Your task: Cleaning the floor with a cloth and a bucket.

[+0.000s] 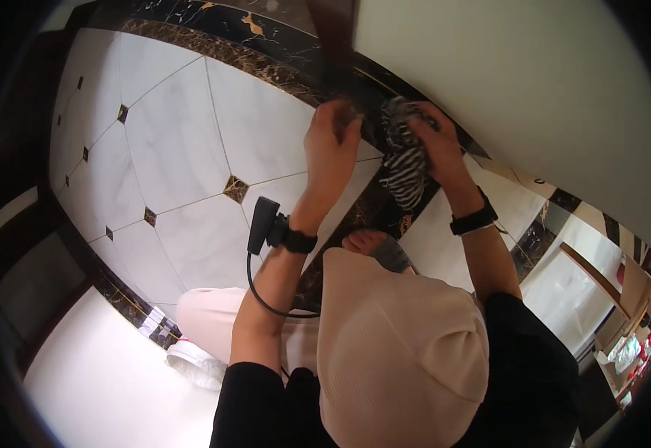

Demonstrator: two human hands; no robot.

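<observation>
A crumpled black-and-white striped cloth (405,176) hangs from my right hand (437,140), bunched between its thumb and fingers. It is over the dark marble floor border, close to the base of a pale wall or panel. My left hand (332,143) is a little to the left of the cloth, apart from it, above the edge of the white tiles. Its fingers are curled and blurred, with the thumb close to them. Whether something small is between them cannot be made out against the dark background.
Pale panel (504,73) rises on the right. White tiles (174,117) with small dark insets spread to the left. My bent knee (398,336) and foot (367,243) are below the hands. A bin with a white liner (196,364) stands lower left; a cluttered shelf (625,358) is lower right.
</observation>
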